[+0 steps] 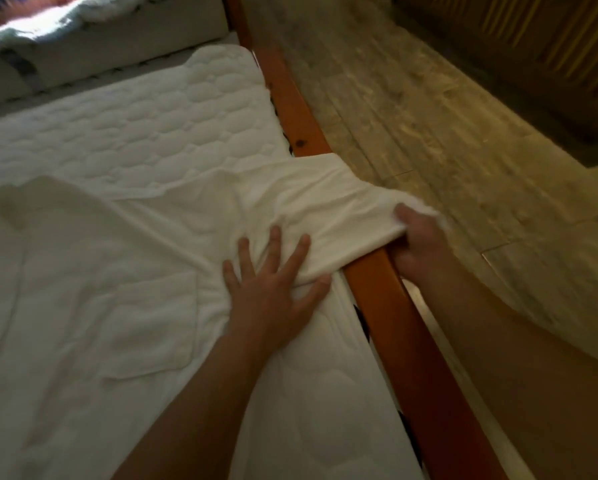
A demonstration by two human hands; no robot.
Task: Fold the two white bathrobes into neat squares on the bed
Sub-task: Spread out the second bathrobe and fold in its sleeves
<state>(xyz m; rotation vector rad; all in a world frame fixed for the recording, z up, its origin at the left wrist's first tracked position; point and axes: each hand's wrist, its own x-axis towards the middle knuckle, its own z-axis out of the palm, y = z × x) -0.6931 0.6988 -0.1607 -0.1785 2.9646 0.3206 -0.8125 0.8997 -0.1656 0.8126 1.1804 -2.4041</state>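
We see one white terry bathrobe (117,271) lying spread on the white quilted mattress (152,133), reaching the bed's right edge, a patch pocket (152,323) facing up. Our left hand (273,282) presses flat on it, fingers spread wide, at the base of the sleeve (325,209). Our right hand (415,240) grips the sleeve's end, which drapes over the orange wooden bed rail (411,323).
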